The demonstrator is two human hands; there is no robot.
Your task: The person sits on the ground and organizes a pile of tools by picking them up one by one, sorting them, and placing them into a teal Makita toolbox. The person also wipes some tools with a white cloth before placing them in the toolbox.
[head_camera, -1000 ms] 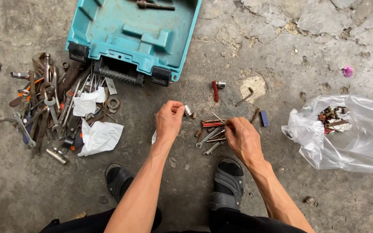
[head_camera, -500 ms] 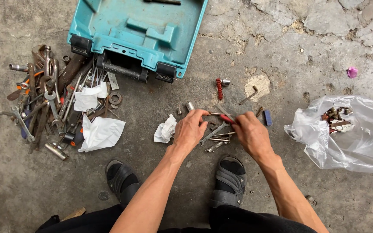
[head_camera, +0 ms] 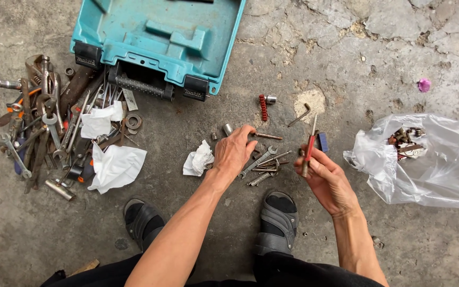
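Note:
My right hand [head_camera: 325, 178] holds a thin red-handled screwdriver [head_camera: 309, 144] upright, lifted off the ground, its tip pointing away from me. My left hand [head_camera: 234, 150] rests low over a small heap of metal bits [head_camera: 264, 165]: a small spanner, screws and rods. Its fingertips pinch the end of a rusty brown rod [head_camera: 268, 136]. A small silver socket [head_camera: 228, 129] lies just left of that hand, and a crumpled white tissue [head_camera: 198, 159] sits beside the wrist.
An open teal tool case [head_camera: 160, 40] lies at the top. A big pile of wrenches and rusty tools [head_camera: 49, 127] with white paper [head_camera: 115, 166] is at left. A clear plastic bag [head_camera: 426, 165] holds parts at right. A red spring [head_camera: 263, 107], hex key [head_camera: 299, 115], my sandalled feet below.
My right hand picked the red-handled screwdriver out of the heap and raised it upright. My left hand let go of the silver socket and moved right onto the heap.

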